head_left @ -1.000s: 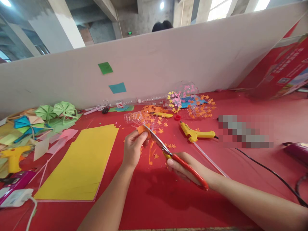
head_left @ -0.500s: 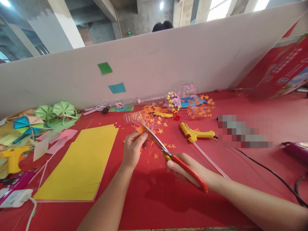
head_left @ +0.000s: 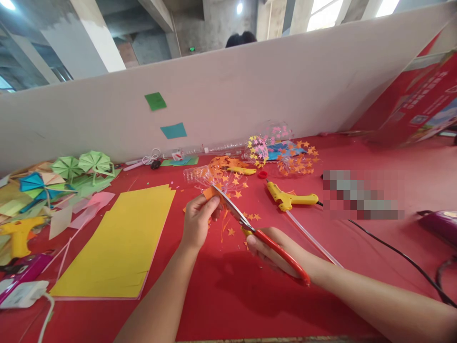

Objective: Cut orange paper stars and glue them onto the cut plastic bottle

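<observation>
My left hand [head_left: 197, 220] pinches a small piece of orange paper [head_left: 209, 192] above the red table [head_left: 232, 295]. My right hand [head_left: 276, 252] grips red-handled scissors [head_left: 262, 238], whose blades reach up-left to the orange paper. Thin orange strips [head_left: 224, 224] hang below the paper. Small orange stars [head_left: 250, 216] lie scattered on the table under the blades. A clear plastic bottle [head_left: 203, 175] lies just behind my left hand.
A stack of yellow paper [head_left: 121, 240] lies to the left. A yellow glue gun [head_left: 291, 197] with a clear glue stick lies right of the scissors. Folded paper fans [head_left: 67, 169], another glue gun [head_left: 19, 233], star-covered bottles [head_left: 271, 147], a black cable [head_left: 392, 250] and a white partition [head_left: 250, 95] surround the area.
The scissors and my right hand have shifted very slightly; the hanging orange strips have moved a little. My left hand keeps the same hold.
</observation>
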`<state>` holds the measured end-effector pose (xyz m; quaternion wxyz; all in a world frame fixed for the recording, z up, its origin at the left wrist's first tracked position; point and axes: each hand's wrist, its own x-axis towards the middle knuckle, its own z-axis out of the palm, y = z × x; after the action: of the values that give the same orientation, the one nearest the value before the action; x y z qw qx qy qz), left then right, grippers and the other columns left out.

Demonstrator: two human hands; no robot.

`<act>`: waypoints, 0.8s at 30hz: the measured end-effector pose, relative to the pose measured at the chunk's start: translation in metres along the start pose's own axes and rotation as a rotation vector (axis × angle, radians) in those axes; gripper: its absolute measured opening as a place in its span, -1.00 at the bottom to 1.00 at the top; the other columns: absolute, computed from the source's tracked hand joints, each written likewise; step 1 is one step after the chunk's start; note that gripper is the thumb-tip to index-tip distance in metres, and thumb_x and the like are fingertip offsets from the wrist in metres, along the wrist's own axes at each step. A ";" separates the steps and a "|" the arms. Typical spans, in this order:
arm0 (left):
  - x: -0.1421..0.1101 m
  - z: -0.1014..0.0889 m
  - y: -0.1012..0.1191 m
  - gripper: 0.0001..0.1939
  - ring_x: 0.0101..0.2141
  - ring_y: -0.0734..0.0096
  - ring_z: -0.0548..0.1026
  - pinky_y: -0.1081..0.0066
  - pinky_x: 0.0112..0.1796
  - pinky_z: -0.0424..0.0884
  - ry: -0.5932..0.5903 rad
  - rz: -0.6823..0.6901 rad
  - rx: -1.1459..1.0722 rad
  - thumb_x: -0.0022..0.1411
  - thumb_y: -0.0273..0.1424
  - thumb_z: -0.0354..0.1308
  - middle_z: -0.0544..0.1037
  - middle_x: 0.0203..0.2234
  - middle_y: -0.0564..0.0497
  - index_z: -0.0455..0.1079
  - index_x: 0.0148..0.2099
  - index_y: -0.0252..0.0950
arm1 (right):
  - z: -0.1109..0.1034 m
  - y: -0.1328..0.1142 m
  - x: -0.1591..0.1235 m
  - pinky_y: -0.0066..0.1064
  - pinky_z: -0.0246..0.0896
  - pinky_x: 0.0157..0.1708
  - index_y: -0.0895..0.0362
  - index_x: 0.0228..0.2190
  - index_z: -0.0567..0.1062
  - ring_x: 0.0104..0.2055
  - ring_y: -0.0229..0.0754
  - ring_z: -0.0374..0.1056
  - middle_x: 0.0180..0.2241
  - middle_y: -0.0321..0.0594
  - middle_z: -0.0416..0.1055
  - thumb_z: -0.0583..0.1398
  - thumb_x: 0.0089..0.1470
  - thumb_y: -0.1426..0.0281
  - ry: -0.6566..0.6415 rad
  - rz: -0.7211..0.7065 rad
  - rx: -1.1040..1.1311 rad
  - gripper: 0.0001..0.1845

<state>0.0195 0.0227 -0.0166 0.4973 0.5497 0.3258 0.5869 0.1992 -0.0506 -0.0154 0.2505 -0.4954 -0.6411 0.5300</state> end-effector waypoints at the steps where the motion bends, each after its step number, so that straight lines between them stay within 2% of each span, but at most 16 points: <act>1: 0.000 0.000 0.000 -0.78 -0.63 0.59 0.29 0.53 -0.58 0.21 -0.001 -0.001 -0.001 0.13 -0.34 0.20 0.38 -0.67 0.12 0.41 -0.53 -0.30 | 0.000 0.000 0.000 -0.51 -0.12 -0.71 0.09 -0.63 0.15 -0.70 -0.39 0.02 -0.73 -0.41 0.12 -0.02 0.01 -0.24 0.003 -0.001 -0.003 -0.35; 7: 0.001 -0.002 0.001 -0.76 -0.63 0.58 0.30 0.53 -0.58 0.23 -0.003 -0.017 0.005 0.13 -0.34 0.19 0.39 -0.68 0.11 0.41 -0.55 -0.30 | 0.000 0.003 0.002 -0.52 -0.12 -0.70 0.09 -0.65 0.14 -0.71 -0.39 0.02 -0.73 -0.43 0.11 0.06 0.07 -0.12 0.008 -0.014 -0.001 -0.42; 14: 0.001 -0.002 0.003 -0.75 -0.64 0.57 0.29 0.52 -0.58 0.23 0.015 -0.013 0.028 0.11 -0.35 0.18 0.36 -0.70 0.11 0.39 -0.57 -0.29 | -0.002 0.000 0.001 -0.52 -0.14 -0.71 0.09 -0.64 0.16 -0.70 -0.38 0.00 -0.73 -0.43 0.10 0.08 0.06 -0.11 0.022 -0.016 -0.024 -0.43; 20: 0.002 0.000 0.004 -0.80 -0.64 0.54 0.31 0.51 -0.57 0.27 0.070 -0.003 0.009 0.09 -0.34 0.20 0.38 -0.68 0.11 0.42 -0.53 -0.29 | -0.003 0.001 0.001 -0.52 -0.14 -0.71 0.09 -0.65 0.15 -0.69 -0.39 0.00 -0.72 -0.43 0.10 0.09 0.05 -0.10 0.038 -0.003 -0.023 -0.43; 24: 0.004 0.000 0.005 -0.86 -0.57 0.54 0.35 0.51 -0.47 0.33 0.133 0.006 -0.049 0.08 -0.37 0.21 0.42 -0.62 0.11 0.44 -0.50 -0.28 | -0.003 0.003 0.002 -0.52 -0.16 -0.71 0.09 -0.65 0.15 -0.70 -0.39 -0.03 -0.73 -0.44 0.08 0.10 0.06 -0.10 0.042 -0.006 -0.016 -0.43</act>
<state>0.0185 0.0246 -0.0104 0.4860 0.4979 0.3418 0.6317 0.2021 -0.0473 -0.0172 0.2612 -0.5064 -0.6414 0.5137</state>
